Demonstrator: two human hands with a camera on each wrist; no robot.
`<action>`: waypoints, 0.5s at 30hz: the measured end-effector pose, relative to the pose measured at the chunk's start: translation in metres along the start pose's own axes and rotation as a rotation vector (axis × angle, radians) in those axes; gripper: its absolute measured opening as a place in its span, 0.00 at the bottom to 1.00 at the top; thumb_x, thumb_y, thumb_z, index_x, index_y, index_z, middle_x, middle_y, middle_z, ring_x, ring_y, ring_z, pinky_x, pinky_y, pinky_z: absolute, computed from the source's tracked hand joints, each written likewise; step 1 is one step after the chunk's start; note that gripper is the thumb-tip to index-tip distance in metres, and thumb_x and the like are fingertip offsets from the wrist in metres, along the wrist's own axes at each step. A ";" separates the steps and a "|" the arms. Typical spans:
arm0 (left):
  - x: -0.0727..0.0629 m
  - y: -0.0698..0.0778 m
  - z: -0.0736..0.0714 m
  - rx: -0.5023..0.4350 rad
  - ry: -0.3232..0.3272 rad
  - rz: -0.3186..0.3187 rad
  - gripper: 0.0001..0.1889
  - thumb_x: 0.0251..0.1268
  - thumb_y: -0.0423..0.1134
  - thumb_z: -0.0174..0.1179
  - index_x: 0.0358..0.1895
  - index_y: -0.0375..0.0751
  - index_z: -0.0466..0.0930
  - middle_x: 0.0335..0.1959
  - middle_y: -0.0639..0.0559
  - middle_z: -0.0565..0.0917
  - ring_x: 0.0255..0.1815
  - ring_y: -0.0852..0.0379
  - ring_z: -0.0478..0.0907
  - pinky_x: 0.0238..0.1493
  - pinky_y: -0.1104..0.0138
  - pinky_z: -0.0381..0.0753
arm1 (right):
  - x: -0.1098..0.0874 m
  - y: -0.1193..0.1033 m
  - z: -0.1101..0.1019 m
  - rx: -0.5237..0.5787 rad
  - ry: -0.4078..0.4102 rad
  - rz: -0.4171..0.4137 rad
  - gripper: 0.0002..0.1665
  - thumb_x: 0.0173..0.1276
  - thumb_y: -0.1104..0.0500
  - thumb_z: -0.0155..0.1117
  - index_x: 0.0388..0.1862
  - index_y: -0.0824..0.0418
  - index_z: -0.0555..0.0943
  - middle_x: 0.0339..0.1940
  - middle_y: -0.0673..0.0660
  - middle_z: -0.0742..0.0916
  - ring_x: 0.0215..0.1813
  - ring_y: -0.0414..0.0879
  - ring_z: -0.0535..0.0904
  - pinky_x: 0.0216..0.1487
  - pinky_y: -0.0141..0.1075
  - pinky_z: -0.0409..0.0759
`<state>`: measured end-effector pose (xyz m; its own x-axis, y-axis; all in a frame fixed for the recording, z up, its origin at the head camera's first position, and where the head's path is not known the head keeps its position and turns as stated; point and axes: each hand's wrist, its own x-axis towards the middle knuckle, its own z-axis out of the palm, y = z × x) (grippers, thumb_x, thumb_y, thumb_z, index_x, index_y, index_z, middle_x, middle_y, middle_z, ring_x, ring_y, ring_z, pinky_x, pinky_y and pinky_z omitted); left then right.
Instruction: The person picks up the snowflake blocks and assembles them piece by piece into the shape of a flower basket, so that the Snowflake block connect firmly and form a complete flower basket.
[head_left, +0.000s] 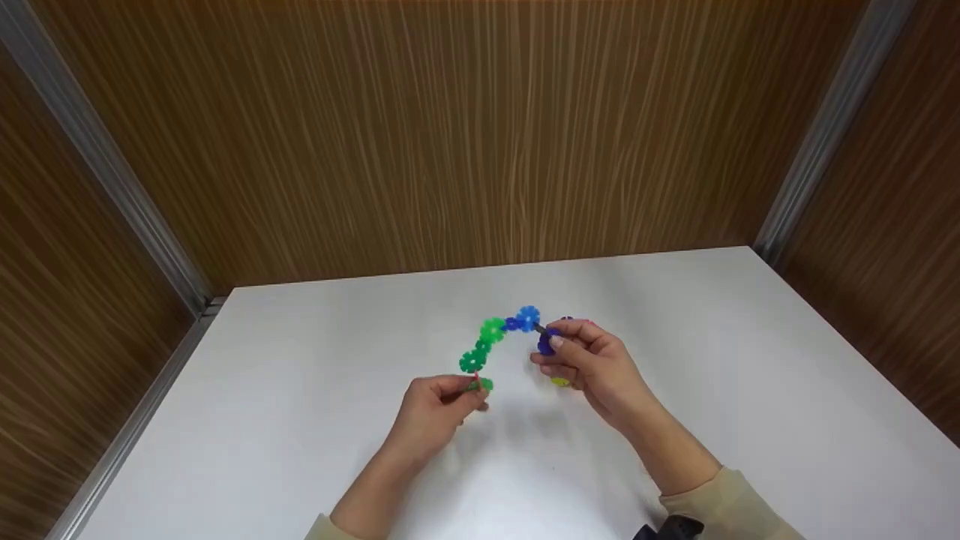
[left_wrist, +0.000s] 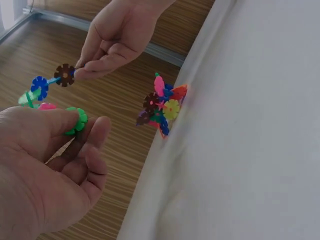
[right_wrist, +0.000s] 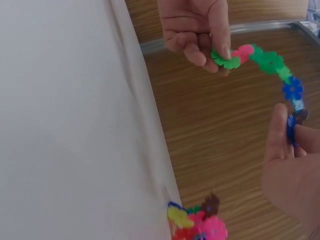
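Observation:
A curved chain of interlocking flower-shaped plastic discs (head_left: 493, 330) spans the space between my two hands, held above the table. My left hand (head_left: 430, 416) pinches a green disc (left_wrist: 76, 121) at one end, beside a pink one. At the other end, my right hand (head_left: 600, 367) pinches a dark blue disc (right_wrist: 291, 129) between thumb and fingers, with a brown disc (left_wrist: 64, 75) adjoining it. Between these ends run green and blue discs. In the head view, my right hand mostly hides a multicoloured cluster of joined discs (left_wrist: 171, 109) on the table.
The white table (head_left: 300, 450) lies beneath both hands. Wood-grain panels (head_left: 480, 135) with grey metal corner strips rise at the back and sides. A black object (head_left: 671, 528) shows by the right sleeve at the bottom edge.

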<state>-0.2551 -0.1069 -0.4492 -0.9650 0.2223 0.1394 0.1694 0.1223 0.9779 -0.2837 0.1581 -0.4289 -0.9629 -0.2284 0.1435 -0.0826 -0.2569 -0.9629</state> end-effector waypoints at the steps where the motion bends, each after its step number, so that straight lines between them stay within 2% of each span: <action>1: 0.004 0.002 0.000 0.001 0.012 0.008 0.10 0.72 0.35 0.69 0.49 0.33 0.91 0.39 0.46 0.91 0.39 0.54 0.86 0.38 0.70 0.81 | 0.001 0.000 -0.004 -0.032 -0.004 -0.011 0.13 0.81 0.64 0.62 0.60 0.67 0.80 0.52 0.64 0.87 0.54 0.57 0.90 0.58 0.43 0.87; 4: 0.019 0.006 0.002 0.012 0.034 0.011 0.08 0.71 0.34 0.70 0.47 0.35 0.92 0.38 0.46 0.90 0.38 0.56 0.83 0.41 0.67 0.84 | 0.004 -0.003 -0.018 -0.151 0.017 -0.038 0.14 0.80 0.63 0.65 0.59 0.67 0.81 0.53 0.61 0.89 0.58 0.58 0.88 0.61 0.45 0.85; 9: 0.051 0.014 0.009 0.071 0.035 -0.026 0.06 0.72 0.36 0.70 0.47 0.42 0.93 0.39 0.49 0.90 0.40 0.54 0.86 0.45 0.63 0.87 | 0.011 -0.008 -0.042 -0.326 0.094 -0.049 0.16 0.79 0.60 0.67 0.60 0.67 0.83 0.54 0.64 0.87 0.61 0.63 0.82 0.65 0.46 0.83; 12: 0.069 0.014 0.014 0.107 0.024 -0.042 0.07 0.75 0.36 0.68 0.49 0.44 0.93 0.41 0.48 0.91 0.44 0.51 0.86 0.47 0.63 0.87 | 0.016 -0.008 -0.052 -0.400 0.127 -0.027 0.17 0.79 0.58 0.67 0.60 0.66 0.83 0.56 0.67 0.86 0.62 0.64 0.81 0.64 0.41 0.83; 15: 0.083 0.011 0.019 0.115 0.015 -0.062 0.08 0.75 0.38 0.68 0.51 0.44 0.93 0.44 0.49 0.90 0.47 0.50 0.85 0.49 0.63 0.86 | 0.019 -0.005 -0.060 -0.456 0.171 0.027 0.15 0.79 0.58 0.67 0.59 0.64 0.84 0.57 0.64 0.86 0.64 0.61 0.80 0.63 0.36 0.82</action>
<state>-0.3300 -0.0689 -0.4301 -0.9770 0.1967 0.0819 0.1299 0.2453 0.9607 -0.3172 0.2111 -0.4345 -0.9915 -0.0619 0.1147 -0.1246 0.1936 -0.9731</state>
